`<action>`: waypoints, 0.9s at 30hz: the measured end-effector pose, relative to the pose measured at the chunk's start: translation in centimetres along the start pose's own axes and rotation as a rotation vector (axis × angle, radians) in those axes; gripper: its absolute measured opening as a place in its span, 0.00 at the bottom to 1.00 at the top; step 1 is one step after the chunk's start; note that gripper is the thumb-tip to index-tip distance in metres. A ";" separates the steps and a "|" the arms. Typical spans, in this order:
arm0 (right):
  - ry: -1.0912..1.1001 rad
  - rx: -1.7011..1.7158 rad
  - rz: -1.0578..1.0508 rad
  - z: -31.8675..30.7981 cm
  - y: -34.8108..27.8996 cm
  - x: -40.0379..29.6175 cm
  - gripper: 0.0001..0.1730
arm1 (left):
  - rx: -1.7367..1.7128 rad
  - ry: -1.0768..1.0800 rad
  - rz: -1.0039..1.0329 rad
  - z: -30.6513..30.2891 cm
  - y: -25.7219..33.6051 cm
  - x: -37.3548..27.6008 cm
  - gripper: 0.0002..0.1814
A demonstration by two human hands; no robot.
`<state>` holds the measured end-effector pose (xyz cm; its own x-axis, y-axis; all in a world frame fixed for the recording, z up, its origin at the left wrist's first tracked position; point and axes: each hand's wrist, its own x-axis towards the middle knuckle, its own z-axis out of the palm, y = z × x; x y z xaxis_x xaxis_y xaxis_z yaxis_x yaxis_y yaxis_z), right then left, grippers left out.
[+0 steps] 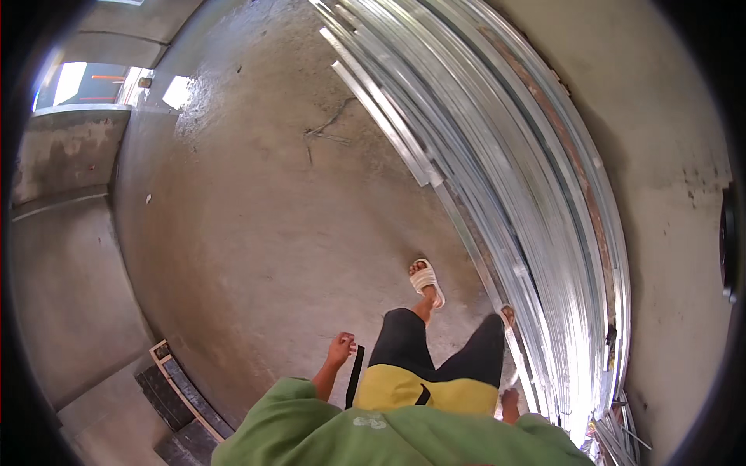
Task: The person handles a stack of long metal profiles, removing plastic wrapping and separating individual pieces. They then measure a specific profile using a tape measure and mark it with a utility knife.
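Observation:
My left hand (342, 348) hangs at my side over the concrete floor, its fingers loosely curled and apart, with nothing seen in them. Beside it dangles a black strap (355, 376); I see no grip on it. Low by my right hip, my right hand (510, 399) shows only in part, its fingers too unclear to read. Closest to that hand is a long stack of shiny metal profiles (478, 134), running along the wall at my right. One sandalled foot (426, 282) is forward on the floor; the other foot (508, 316) is at the stack's edge.
Shorter metal channels (382, 125) lie along the stack's left edge. Thin twigs or wire scraps (326, 133) are on the concrete floor (250, 233). A timber-edged dark panel (186, 390) stands at lower left. Loose metal pieces (620, 437) crowd the lower right by the plastered wall (664, 244).

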<state>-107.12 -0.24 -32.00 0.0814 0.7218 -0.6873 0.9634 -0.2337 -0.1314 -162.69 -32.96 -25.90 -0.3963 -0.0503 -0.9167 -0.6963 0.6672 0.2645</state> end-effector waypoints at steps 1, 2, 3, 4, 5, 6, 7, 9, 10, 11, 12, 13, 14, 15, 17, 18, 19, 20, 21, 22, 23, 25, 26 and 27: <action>-0.078 0.031 0.017 0.7 -3.7 -0.5 0.13 | 0.048 0.011 0.028 -2.4 0.9 0.4 0.10; -0.129 0.055 0.025 0.7 -6.8 -0.5 0.14 | 0.088 0.004 0.063 -3.6 1.8 1.3 0.10; -0.180 0.091 0.031 1.1 -10.1 -0.2 0.14 | 0.135 0.003 0.099 -5.0 3.0 2.0 0.10; -0.239 0.132 0.027 2.5 -13.8 0.2 0.14 | 0.139 0.005 0.120 -6.8 4.3 3.1 0.11; -0.285 0.168 0.028 3.2 -17.2 0.9 0.14 | 0.142 -0.005 0.157 -7.7 6.3 4.1 0.11; -0.323 0.194 0.040 3.8 -20.3 1.3 0.14 | 0.147 -0.018 0.182 -8.4 8.5 4.9 0.11; -0.366 0.275 0.100 6.0 -22.0 0.4 0.14 | 0.224 -0.039 0.216 -9.5 12.5 5.2 0.11; -0.426 0.257 0.101 6.1 -28.9 2.2 0.15 | 0.134 -0.050 0.175 -10.1 14.2 5.2 0.12; -0.453 0.277 0.115 7.0 -31.9 2.9 0.15 | 0.124 -0.059 0.176 -10.6 16.5 6.1 0.12; -0.472 0.293 0.125 8.3 -35.0 3.5 0.15 | 0.100 -0.079 0.156 -11.3 18.5 6.7 0.12; -0.499 0.306 0.132 9.4 -38.3 4.2 0.15 | 0.071 -0.097 0.136 -12.1 19.7 7.3 0.13; -0.528 0.333 0.135 11.5 -41.9 4.9 0.15 | 0.055 -0.108 0.127 -12.9 22.1 8.2 0.13; -0.553 0.361 0.145 13.2 -45.1 5.3 0.16 | 0.000 -0.086 0.079 -13.6 24.5 9.4 0.13; -0.571 0.357 0.144 14.2 -48.1 6.3 0.16 | -0.070 -0.073 0.007 -14.0 25.7 9.6 0.14; -0.552 0.304 0.074 13.9 -53.3 8.8 0.16 | -0.106 -0.067 -0.074 -14.9 23.9 8.4 0.14; -0.500 0.246 -0.122 14.2 -58.3 11.0 0.18 | -0.078 -0.042 -0.006 -15.7 23.8 10.4 0.14; -0.441 0.179 -0.298 13.9 -61.9 12.3 0.19 | -0.045 -0.025 0.047 -16.2 24.0 11.3 0.14; -0.473 0.173 -0.248 13.3 -63.7 11.6 0.18 | -0.184 0.016 0.003 -16.4 24.2 9.8 0.09; -0.499 0.186 -0.191 12.8 -65.7 10.5 0.18 | -0.184 0.028 -0.023 -17.6 25.1 9.2 0.09; -0.523 0.205 -0.153 12.4 -68.8 9.9 0.17 | -0.159 0.043 -0.048 -19.1 26.0 8.7 0.08; -0.539 0.266 -0.022 12.0 -72.4 8.7 0.16 | -0.125 0.059 -0.065 -21.1 27.0 9.1 0.08; -0.550 0.409 0.244 11.4 -78.4 7.1 0.14 | -0.060 0.086 -0.062 -26.0 30.9 10.7 0.07; -0.524 0.452 0.251 11.3 -80.9 7.9 0.13 | -0.033 0.093 -0.041 -28.0 33.2 12.6 0.07; -0.482 0.482 0.273 10.4 -81.5 8.5 0.13 | -0.015 0.076 -0.024 -29.3 35.3 14.5 0.07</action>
<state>-187.61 18.20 -34.55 0.0741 0.2561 -0.9638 0.6964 -0.7050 -0.1338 -210.59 -31.91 -21.08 -0.4231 -0.1225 -0.8977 -0.7146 0.6543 0.2476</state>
